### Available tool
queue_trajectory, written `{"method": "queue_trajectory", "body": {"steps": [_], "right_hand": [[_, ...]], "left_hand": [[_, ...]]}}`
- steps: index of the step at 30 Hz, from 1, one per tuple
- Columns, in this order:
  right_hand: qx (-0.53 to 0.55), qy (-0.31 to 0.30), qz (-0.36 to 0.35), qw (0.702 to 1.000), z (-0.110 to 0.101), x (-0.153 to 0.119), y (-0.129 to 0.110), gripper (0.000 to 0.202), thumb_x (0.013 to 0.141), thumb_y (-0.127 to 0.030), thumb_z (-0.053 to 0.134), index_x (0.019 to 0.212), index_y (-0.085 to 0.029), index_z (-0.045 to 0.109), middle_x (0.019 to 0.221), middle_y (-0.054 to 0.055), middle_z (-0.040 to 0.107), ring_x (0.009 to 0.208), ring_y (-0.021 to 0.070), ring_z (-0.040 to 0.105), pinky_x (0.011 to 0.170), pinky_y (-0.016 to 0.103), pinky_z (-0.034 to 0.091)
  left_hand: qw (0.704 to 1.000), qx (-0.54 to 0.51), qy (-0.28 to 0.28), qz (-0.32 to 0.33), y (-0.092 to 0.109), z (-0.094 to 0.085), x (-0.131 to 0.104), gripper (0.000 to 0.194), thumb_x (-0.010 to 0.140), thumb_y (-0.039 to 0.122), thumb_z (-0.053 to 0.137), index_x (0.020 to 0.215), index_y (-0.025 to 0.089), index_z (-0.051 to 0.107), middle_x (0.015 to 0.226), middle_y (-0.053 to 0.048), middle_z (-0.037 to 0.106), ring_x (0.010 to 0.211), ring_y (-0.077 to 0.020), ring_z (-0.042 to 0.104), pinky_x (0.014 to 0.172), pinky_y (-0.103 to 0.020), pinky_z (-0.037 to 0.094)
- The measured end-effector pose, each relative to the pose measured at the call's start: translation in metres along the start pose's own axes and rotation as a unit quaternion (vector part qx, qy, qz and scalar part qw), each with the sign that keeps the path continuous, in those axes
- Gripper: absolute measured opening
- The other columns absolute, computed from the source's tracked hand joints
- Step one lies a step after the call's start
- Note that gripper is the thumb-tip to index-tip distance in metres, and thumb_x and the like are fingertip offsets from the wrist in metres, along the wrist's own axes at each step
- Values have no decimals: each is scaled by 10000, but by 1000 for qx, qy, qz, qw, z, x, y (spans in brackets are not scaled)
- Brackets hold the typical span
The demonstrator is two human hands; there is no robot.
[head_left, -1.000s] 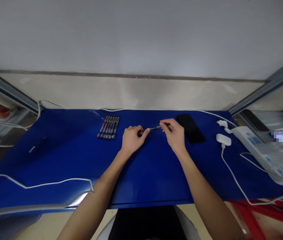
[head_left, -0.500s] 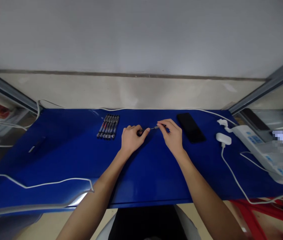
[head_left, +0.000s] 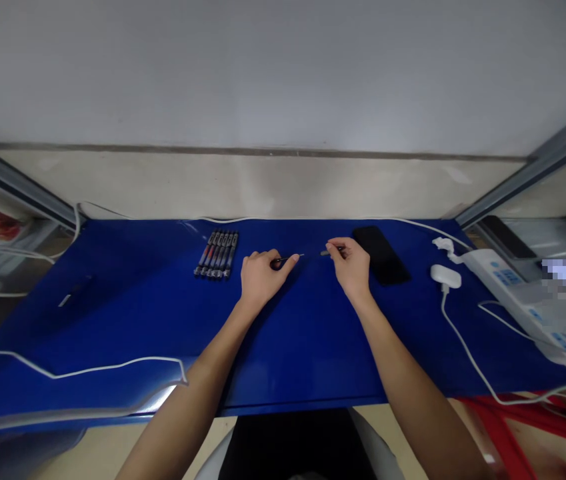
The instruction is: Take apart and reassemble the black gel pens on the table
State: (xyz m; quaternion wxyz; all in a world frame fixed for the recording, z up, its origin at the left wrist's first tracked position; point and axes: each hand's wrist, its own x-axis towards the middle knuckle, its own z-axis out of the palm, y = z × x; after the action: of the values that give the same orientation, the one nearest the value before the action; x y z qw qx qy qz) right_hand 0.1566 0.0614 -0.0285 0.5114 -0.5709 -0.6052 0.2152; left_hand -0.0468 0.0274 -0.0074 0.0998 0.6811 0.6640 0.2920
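My left hand (head_left: 264, 272) is closed around a dark pen (head_left: 287, 259), its thin tip pointing right past the thumb. Across a small gap, my right hand (head_left: 350, 263) pinches a short dark grey pen part (head_left: 325, 253) between thumb and fingers; whether it is a cap or a piece of barrel I cannot tell. Most of both pieces is hidden by the fingers. Several matching pens (head_left: 219, 255) lie side by side in a row to the left of my left hand.
A black phone (head_left: 381, 255) lies just right of my right hand. Further right are a white earbud case (head_left: 446, 276) on a cable and a white power strip (head_left: 525, 303). Another dark pen (head_left: 73, 293) rests at the far left of the blue table (head_left: 293, 360). A white cable (head_left: 113, 365) crosses the front left.
The grey part in my right hand has come away from the pen in my left hand. My right hand has shifted right, opening a gap; the left has barely moved.
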Motion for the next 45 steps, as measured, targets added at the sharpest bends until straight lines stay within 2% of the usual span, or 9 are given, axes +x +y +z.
{"method": "queue_trajectory", "body": {"steps": [7,15,18,23,27,30,35,41,45], "right_hand": [[-85,-38,-62,994,3,-3,8,103,860,-212,588,872,-199,690,909,75,618,782,197,622,770,377,535],[-196,2,-97,976,-2,-7,-4,222,894,-203,496,989,-210,696,896,109,609,859,266,582,766,424,499],[-143,-10,-87,986,1,-8,-14,237,937,-306,486,1001,-207,691,919,102,638,806,236,609,735,381,498],[12,-169,-4,985,6,-13,-31,469,992,-493,379,796,-198,687,671,33,647,566,153,590,580,286,456],[8,-217,17,976,6,-15,-34,468,936,-533,484,664,-192,652,589,11,618,512,134,550,512,257,403],[24,-230,23,973,5,-13,-32,395,920,-491,517,699,-192,650,600,3,613,524,133,548,512,252,408],[64,-223,27,972,3,-9,-28,225,879,-404,580,833,-203,670,739,19,670,655,159,610,632,287,482],[78,-193,51,977,-1,-4,-21,213,847,-400,617,879,-199,679,807,37,689,722,178,637,694,321,507],[99,-201,60,973,-2,-4,-22,234,861,-415,614,899,-197,689,790,36,691,718,172,645,696,317,511]], "left_hand": [[1000,7,-6,7,1,-1,-1,516,893,638,462,619,204,519,631,-23,614,648,-180,524,653,-302,293],[1000,8,-5,13,0,2,-1,507,897,620,471,615,201,521,631,-25,610,647,-177,534,676,-300,308],[1000,4,-8,14,0,2,0,493,902,606,471,628,202,535,644,-25,620,652,-177,533,671,-297,307],[999,5,-20,32,1,2,-1,474,911,598,461,664,206,566,651,-20,622,663,-177,530,674,-300,310],[998,9,-33,59,2,1,-1,431,912,566,485,703,206,598,677,-27,631,713,-187,547,720,-312,330],[997,3,-37,74,1,2,-1,393,925,528,481,748,213,637,698,-30,641,741,-195,554,737,-321,337],[998,-13,-25,61,-5,-1,2,384,951,477,449,777,223,677,679,-26,638,729,-191,556,711,-318,330],[998,-37,-3,52,-13,-4,7,402,955,477,441,765,213,679,651,-17,623,681,-172,543,708,-307,349],[998,-42,0,54,-13,-4,7,394,945,483,465,759,213,684,650,-12,624,672,-165,535,727,-305,359]]}}
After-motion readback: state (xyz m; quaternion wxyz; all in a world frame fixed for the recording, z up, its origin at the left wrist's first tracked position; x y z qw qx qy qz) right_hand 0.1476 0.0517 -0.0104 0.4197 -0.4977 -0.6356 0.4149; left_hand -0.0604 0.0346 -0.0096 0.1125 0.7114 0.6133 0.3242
